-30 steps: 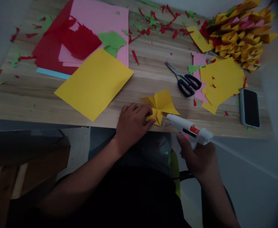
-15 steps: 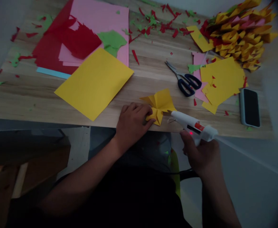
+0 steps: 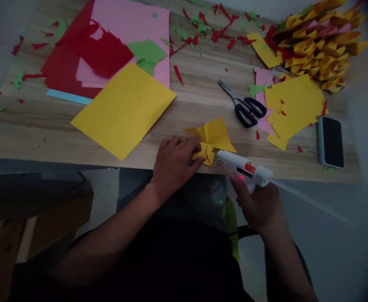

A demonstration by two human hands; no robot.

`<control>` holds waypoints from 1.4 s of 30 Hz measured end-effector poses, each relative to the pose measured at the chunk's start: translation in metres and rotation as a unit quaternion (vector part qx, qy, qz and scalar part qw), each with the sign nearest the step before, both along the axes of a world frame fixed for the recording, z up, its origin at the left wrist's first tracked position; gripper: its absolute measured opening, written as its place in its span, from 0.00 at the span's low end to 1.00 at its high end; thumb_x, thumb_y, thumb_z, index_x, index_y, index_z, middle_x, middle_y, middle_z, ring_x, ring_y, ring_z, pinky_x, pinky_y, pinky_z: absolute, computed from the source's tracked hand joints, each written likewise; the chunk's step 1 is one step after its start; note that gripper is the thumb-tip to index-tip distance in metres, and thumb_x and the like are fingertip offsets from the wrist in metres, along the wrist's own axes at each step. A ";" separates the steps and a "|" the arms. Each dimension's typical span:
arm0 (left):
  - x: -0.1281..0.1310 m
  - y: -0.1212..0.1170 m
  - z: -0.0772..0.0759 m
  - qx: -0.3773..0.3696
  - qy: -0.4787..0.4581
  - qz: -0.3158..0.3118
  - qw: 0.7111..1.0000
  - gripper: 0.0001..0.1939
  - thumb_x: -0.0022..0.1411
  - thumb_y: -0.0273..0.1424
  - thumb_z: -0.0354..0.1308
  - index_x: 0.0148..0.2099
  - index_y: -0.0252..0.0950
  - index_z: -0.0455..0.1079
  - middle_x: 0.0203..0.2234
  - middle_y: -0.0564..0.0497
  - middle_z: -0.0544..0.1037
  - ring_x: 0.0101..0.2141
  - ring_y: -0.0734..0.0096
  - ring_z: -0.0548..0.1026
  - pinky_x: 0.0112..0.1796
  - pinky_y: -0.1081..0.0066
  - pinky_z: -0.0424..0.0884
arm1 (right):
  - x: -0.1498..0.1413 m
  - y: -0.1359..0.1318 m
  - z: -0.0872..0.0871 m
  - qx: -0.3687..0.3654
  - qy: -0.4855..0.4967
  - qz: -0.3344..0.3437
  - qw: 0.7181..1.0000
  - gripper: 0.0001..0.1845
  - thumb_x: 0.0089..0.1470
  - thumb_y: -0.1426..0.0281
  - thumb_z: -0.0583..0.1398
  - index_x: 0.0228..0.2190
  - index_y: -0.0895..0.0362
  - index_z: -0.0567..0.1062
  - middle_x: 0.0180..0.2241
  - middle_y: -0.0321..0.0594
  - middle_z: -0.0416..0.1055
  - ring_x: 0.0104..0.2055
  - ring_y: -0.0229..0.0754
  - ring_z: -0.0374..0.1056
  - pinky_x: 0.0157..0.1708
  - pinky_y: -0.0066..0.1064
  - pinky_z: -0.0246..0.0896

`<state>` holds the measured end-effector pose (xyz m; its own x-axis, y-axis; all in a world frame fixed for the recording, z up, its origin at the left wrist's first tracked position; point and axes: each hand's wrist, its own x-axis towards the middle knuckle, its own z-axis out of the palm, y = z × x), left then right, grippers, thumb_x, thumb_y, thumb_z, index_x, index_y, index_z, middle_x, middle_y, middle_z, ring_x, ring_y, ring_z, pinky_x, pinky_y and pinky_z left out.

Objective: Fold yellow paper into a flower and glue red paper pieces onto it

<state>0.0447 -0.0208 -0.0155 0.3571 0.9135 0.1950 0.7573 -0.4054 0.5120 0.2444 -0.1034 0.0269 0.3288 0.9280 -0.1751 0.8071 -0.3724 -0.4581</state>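
Observation:
Near the table's front edge lies a folded yellow paper piece (image 3: 215,133), its upper flaps spread and creased. My left hand (image 3: 176,161) pinches the lower left part of it, thumb and fingers closed on the fold. My right hand (image 3: 259,203) is wrapped around the handle of a white hot glue gun (image 3: 237,161) with a red light lit on its side. The gun's nozzle points left, right at the lower right part of the folded paper; I cannot tell whether it touches. A clear glue stick (image 3: 309,201) sticks out of the gun's back.
A yellow sheet (image 3: 124,111) lies to the left, over pink (image 3: 140,25) and red paper (image 3: 64,71). Scissors (image 3: 243,105), yellow paper pieces (image 3: 297,105) and a phone (image 3: 331,141) are on the right. A folded-paper cluster (image 3: 322,46) stands at the back right, near paper scraps (image 3: 215,35).
My right hand has moved left with the glue gun, bringing its nozzle to the lower part of the folded paper. The left hand has stayed in place.

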 end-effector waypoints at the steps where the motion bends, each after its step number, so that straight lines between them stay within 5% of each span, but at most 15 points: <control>1: 0.000 0.000 0.000 0.001 -0.001 -0.001 1.000 0.09 0.63 0.38 0.63 0.42 0.40 0.70 0.40 0.51 0.81 0.44 0.58 0.73 0.45 0.59 0.61 | 0.000 0.000 -0.001 -0.001 0.000 0.002 1.000 0.33 0.55 0.42 0.56 0.39 0.58 0.81 0.15 0.39 0.70 0.22 0.49 0.73 0.25 0.36 0.66; 8: 0.000 0.000 0.001 0.002 0.002 -0.002 1.000 0.10 0.62 0.38 0.64 0.42 0.40 0.70 0.39 0.52 0.81 0.44 0.58 0.73 0.45 0.59 0.62 | -0.007 0.005 0.004 0.015 -0.001 0.021 1.000 0.31 0.56 0.44 0.54 0.38 0.58 0.80 0.15 0.38 0.70 0.21 0.48 0.72 0.24 0.34 0.64; 14: 0.000 0.000 0.000 0.002 0.002 0.004 1.000 0.10 0.62 0.38 0.64 0.42 0.41 0.70 0.40 0.52 0.81 0.44 0.59 0.73 0.45 0.59 0.62 | -0.010 0.014 0.016 -0.011 -0.022 0.031 0.999 0.33 0.55 0.45 0.53 0.41 0.59 0.80 0.27 0.49 0.79 0.30 0.56 0.77 0.28 0.39 0.66; 23: -0.002 -0.001 -0.001 0.020 -0.004 -0.014 1.000 0.08 0.64 0.37 0.62 0.42 0.41 0.69 0.39 0.51 0.81 0.44 0.58 0.73 0.46 0.58 0.62 | -0.004 -0.003 0.012 0.018 0.038 -0.066 0.997 0.30 0.55 0.45 0.57 0.36 0.58 0.80 0.15 0.39 0.70 0.23 0.48 0.73 0.26 0.35 0.67; 32: -0.001 0.000 0.000 0.007 -0.026 0.018 0.999 0.18 0.62 0.38 0.64 0.51 0.38 0.68 0.47 0.47 0.78 0.48 0.55 0.71 0.50 0.59 0.65 | -0.004 -0.010 0.007 0.049 0.032 -0.049 0.997 0.29 0.55 0.45 0.58 0.39 0.57 0.81 0.16 0.39 0.70 0.24 0.50 0.74 0.26 0.36 0.67; 42: 0.000 0.000 0.000 -0.001 -0.024 0.027 0.999 0.17 0.62 0.39 0.63 0.51 0.39 0.69 0.48 0.49 0.79 0.47 0.55 0.71 0.51 0.58 0.66 | 0.001 -0.007 0.000 0.039 0.055 -0.006 0.998 0.29 0.54 0.46 0.58 0.40 0.57 0.81 0.21 0.43 0.76 0.26 0.51 0.75 0.26 0.37 0.67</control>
